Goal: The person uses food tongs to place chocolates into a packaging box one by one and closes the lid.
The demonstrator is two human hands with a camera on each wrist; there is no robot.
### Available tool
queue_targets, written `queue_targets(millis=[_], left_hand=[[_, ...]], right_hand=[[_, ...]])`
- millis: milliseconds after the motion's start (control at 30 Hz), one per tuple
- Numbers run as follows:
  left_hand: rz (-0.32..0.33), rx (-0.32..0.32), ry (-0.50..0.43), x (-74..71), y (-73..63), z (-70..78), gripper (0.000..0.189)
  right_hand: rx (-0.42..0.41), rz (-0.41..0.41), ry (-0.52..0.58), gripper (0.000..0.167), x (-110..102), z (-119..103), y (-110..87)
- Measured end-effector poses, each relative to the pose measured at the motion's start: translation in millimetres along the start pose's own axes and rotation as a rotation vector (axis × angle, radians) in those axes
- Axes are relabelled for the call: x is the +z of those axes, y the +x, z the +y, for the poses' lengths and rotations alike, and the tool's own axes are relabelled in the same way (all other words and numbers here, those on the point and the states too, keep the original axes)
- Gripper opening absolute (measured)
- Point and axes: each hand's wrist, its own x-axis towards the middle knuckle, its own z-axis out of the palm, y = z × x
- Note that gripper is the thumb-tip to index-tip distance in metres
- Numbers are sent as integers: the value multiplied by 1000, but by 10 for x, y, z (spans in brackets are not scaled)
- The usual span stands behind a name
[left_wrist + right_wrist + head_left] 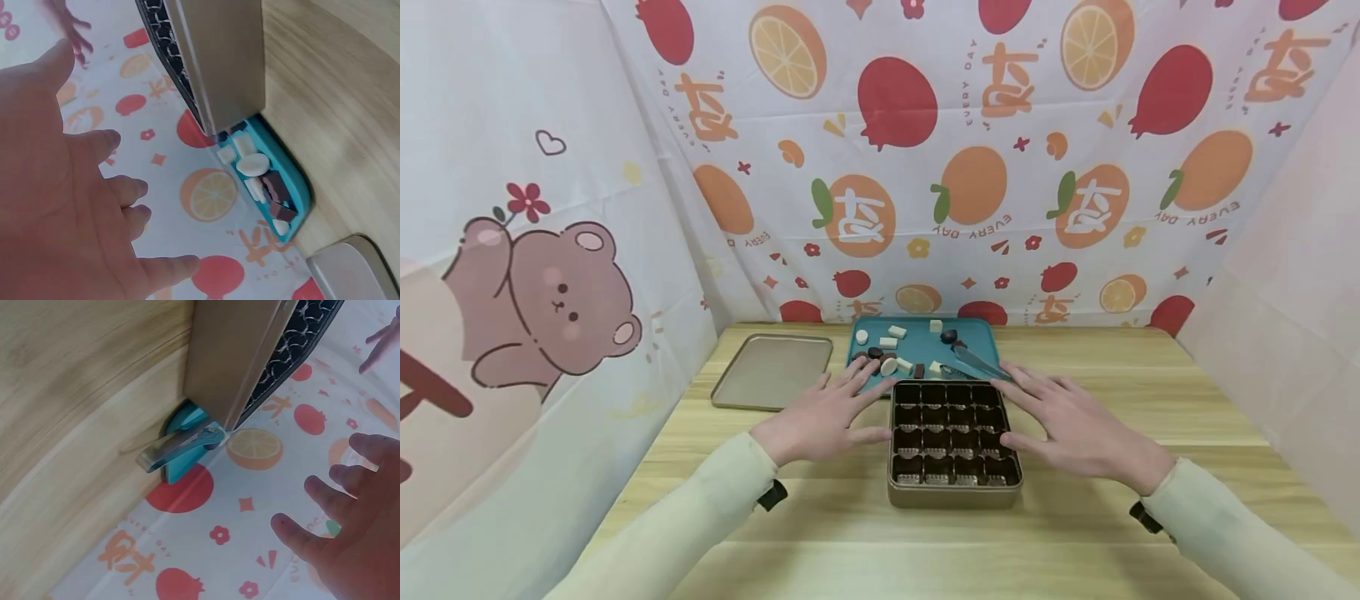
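Observation:
A bronze-coloured square tin [955, 497] stands on the table with a dark brown divided insert [949, 418] whose compartments hold nothing. My left hand [822, 419], fingers spread and straight, hovers at the tin's left side. On the other side my right hand [1071, 423] is likewise spread, its thumb overlapping the tin's right rim in the head view. Neither hand holds anything. Behind the tin lies a blue tray [917, 325] bearing white and dark chocolates. Tongs [977, 362] rest on the tray's right part, and the left wrist view shows white and brown chocolates [253, 165] close up.
A flat bronze lid [772, 372] lies on the table [850, 554] at the back left, beside the blue tray. A fruit-printed cloth [955, 108] hangs along the table's back edge. A bear-printed cloth [572, 292] hangs at the left.

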Motion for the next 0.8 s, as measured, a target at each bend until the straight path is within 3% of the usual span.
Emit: queue_targets(millis=[167, 500, 667, 800], left_hand=[[11, -19, -46, 34, 2, -86, 78], [67, -125, -76, 131, 13, -294, 74], [115, -174, -108, 228, 46, -321, 52], [115, -214, -156, 332, 115, -284, 39]], right_hand=[[26, 3, 0, 77, 28, 62, -23], [92, -3, -28, 74, 122, 150, -4], [127, 19, -22, 58, 219, 228, 32], [165, -16, 0, 35, 299, 270, 55]])
